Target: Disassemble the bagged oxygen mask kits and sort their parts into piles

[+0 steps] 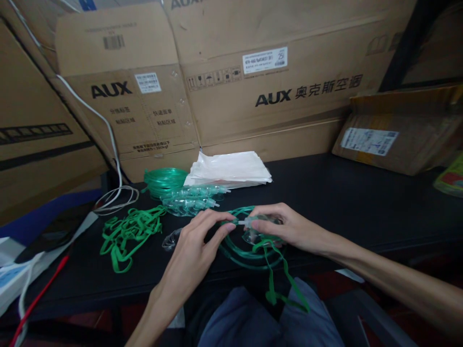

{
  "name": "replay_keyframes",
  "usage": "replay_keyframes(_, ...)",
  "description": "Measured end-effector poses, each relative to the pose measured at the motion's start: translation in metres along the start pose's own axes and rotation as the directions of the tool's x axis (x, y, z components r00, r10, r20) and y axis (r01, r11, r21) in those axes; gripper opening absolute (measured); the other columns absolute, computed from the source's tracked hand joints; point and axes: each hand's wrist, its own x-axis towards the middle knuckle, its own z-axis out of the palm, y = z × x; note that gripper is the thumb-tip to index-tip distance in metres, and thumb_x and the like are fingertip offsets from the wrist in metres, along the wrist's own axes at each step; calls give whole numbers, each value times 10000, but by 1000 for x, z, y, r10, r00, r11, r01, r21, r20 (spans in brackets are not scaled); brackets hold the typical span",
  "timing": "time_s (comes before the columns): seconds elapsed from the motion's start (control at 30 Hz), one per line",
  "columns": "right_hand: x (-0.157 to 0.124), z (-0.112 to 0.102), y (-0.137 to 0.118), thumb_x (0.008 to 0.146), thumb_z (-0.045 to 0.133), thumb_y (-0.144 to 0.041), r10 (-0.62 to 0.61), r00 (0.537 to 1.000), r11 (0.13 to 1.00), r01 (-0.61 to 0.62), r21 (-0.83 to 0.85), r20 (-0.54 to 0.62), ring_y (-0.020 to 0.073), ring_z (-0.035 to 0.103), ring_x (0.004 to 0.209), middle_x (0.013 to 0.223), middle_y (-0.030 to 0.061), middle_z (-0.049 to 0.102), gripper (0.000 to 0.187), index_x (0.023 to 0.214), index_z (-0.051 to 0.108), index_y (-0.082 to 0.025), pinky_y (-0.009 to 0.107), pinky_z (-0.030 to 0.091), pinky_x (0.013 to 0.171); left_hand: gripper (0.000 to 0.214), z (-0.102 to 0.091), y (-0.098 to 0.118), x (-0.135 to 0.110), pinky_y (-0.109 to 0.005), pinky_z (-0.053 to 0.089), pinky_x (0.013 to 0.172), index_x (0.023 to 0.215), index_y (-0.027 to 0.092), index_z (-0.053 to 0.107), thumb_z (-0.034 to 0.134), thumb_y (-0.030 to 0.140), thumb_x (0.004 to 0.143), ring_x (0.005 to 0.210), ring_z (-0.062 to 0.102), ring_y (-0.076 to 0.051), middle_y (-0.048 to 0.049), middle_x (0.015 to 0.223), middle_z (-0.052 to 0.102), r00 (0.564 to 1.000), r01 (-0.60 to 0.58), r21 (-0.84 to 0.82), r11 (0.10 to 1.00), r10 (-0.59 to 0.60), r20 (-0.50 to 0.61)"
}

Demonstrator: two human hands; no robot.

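Note:
My right hand [277,224] is closed round a clear plastic oxygen mask [253,235], whose white connector [244,222] points left. Between the thumb and fingers of my left hand [206,233] is the end of a green tube, right at the connector's tip; I cannot tell whether it is pushed on. The coiled green tubing [238,260] lies on the black table below both hands. From the mask a green elastic strap [285,274] hangs over the table's front edge.
Left of my hands lie green straps [132,233] and thin clear loops [171,239]. Behind are stacked clear masks [190,200], a green tubing coil [164,180] and white bags [229,168]. Large cartons [224,111] stand at the back, a smaller box [394,135] at right.

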Motion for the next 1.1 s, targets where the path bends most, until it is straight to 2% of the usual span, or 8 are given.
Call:
replay_keyframes(0.27, 2, -1, 2, 936, 625, -542, -26, 1000, 995, 26, -96, 9, 128, 552, 683, 855, 33, 692, 395, 937, 725, -160, 212, 445, 541, 96, 0, 2, 0, -328, 430, 938, 1057, 253, 687, 620, 250, 989, 998, 614, -182, -1, 1029, 708, 993, -113, 72, 991, 115, -30)
replay_keyframes(0.43, 2, -1, 2, 928, 630, -551, -13, 1000, 993, 15, -120, 14, 115, 520, 642, 822, 14, 659, 398, 932, 710, -161, 207, 425, 519, 101, 0, 4, 0, -343, 395, 954, 1063, 243, 682, 620, 220, 986, 985, 602, -178, 5, 1036, 708, 985, -166, 131, 977, 171, -27)
replay_keyframes(0.57, 2, -1, 5, 934, 623, -545, -15, 1000, 992, 16, -128, 9, 97, 475, 594, 768, -8, 608, 388, 935, 699, -164, 199, 397, 498, 133, 2, 5, 1, -355, 382, 955, 1075, 239, 672, 556, 209, 1019, 975, 590, -185, -7, 1040, 706, 984, -178, 158, 971, 179, 11)
replay_keyframes(0.83, 2, -1, 3, 911, 628, -589, 9, 1000, 995, -8, -103, 5, 97, 480, 585, 762, -8, 599, 430, 930, 701, -165, 197, 405, 487, 82, 6, 5, 5, -349, 365, 939, 1033, 221, 633, 563, 183, 1012, 960, 566, -190, -2, 1013, 688, 985, -175, 183, 967, 173, 27)
replay_keyframes(1.1, 2, -1, 2, 907, 619, -610, 6, 1000, 995, -5, -102, 10, 97, 472, 588, 739, -15, 555, 468, 941, 696, -150, 198, 404, 489, 101, 9, 2, 4, -316, 369, 825, 1062, 204, 610, 519, 174, 1031, 865, 531, -174, 3, 922, 637, 977, -213, 236, 948, 208, 44)
